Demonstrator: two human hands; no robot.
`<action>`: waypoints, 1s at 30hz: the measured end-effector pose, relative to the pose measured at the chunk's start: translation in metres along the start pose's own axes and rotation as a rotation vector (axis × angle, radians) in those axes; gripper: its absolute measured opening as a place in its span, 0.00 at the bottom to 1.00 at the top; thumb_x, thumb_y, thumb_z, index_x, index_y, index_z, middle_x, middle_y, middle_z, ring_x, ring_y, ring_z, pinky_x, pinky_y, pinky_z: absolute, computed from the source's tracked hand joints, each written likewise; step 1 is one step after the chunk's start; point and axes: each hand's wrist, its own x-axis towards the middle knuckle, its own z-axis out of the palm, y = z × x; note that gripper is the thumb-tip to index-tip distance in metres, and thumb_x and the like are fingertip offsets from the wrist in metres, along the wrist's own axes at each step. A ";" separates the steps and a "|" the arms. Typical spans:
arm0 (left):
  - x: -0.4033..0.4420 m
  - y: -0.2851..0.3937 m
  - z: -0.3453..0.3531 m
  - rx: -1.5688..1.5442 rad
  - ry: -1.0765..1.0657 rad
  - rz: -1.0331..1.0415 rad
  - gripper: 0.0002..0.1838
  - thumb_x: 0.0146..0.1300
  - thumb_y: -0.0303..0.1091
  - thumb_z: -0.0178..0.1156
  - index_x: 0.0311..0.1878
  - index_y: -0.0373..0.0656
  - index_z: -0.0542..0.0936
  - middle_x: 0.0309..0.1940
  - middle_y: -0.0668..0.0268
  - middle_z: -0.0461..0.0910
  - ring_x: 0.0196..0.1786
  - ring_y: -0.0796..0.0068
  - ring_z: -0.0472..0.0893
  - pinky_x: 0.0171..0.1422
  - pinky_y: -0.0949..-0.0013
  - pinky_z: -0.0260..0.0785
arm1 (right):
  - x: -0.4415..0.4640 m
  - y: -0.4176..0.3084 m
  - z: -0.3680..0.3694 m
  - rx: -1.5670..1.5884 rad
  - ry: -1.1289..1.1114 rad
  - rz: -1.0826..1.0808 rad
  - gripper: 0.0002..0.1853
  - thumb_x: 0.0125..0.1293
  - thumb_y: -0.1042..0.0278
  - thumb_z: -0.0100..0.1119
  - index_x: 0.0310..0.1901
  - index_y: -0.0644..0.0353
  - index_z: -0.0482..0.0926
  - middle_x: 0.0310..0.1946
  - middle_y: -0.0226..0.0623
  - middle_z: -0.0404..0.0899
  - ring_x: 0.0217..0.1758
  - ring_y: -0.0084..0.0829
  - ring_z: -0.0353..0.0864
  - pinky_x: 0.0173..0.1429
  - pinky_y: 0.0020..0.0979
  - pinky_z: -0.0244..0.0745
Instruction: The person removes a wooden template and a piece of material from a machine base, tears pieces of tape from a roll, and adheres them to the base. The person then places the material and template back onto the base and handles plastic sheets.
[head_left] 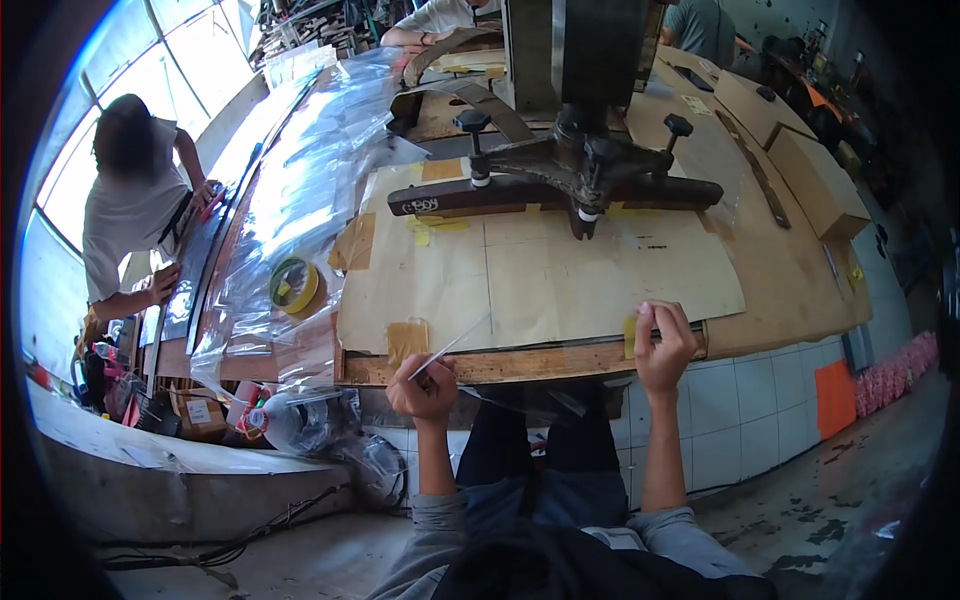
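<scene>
My left hand (423,388) is closed on a thin white stick (452,343), which slants up and right over the paper's front edge. My right hand (664,345) is raised at the right part of that edge, fingers pinched together; what they hold, if anything, is too small to make out. Between and beyond my hands lies a large cream paper sheet (580,300) with pencil lines, taped to the table. Across its far part rests a dark bar (640,193) under a metal press head (575,150) with two black knobs.
A roll of yellow tape (294,284) lies on clear plastic film (290,190) at the left. A co-worker (135,200) stands at the far left. Cardboard boxes (815,185) and a long strip (752,168) are at the right. The wooden table edge (520,364) runs before me.
</scene>
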 end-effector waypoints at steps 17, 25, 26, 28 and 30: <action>-0.001 0.002 -0.003 0.134 0.006 0.044 0.06 0.64 0.31 0.55 0.37 0.38 0.74 0.13 0.71 0.79 0.18 0.78 0.80 0.27 0.77 0.71 | 0.002 -0.002 0.002 -0.003 -0.011 -0.008 0.06 0.59 0.79 0.58 0.25 0.66 0.77 0.27 0.38 0.80 0.28 0.35 0.78 0.33 0.32 0.72; -0.002 0.002 -0.003 0.120 0.016 0.059 0.08 0.66 0.33 0.54 0.37 0.37 0.73 0.13 0.70 0.78 0.16 0.79 0.79 0.26 0.78 0.71 | 0.002 -0.003 0.001 0.012 -0.006 -0.012 0.06 0.60 0.79 0.58 0.25 0.66 0.77 0.27 0.38 0.80 0.27 0.34 0.78 0.32 0.31 0.72; -0.003 0.000 -0.003 0.113 0.018 0.059 0.08 0.66 0.33 0.54 0.37 0.37 0.72 0.13 0.69 0.78 0.16 0.79 0.79 0.25 0.78 0.70 | 0.002 -0.003 0.002 0.012 -0.005 -0.010 0.06 0.60 0.79 0.57 0.25 0.66 0.77 0.27 0.38 0.80 0.27 0.34 0.78 0.32 0.31 0.72; -0.004 -0.001 -0.002 0.100 0.024 0.070 0.09 0.67 0.33 0.54 0.37 0.37 0.72 0.13 0.68 0.78 0.16 0.79 0.79 0.24 0.78 0.70 | 0.002 -0.003 0.002 0.012 -0.004 -0.010 0.06 0.59 0.79 0.57 0.25 0.66 0.77 0.27 0.38 0.80 0.27 0.34 0.78 0.31 0.31 0.72; -0.003 -0.002 -0.001 0.089 0.033 0.091 0.09 0.67 0.33 0.53 0.37 0.36 0.72 0.13 0.67 0.78 0.15 0.79 0.78 0.23 0.79 0.70 | 0.002 -0.003 0.002 0.013 -0.005 -0.012 0.06 0.59 0.79 0.57 0.25 0.66 0.77 0.27 0.38 0.80 0.27 0.34 0.78 0.31 0.31 0.72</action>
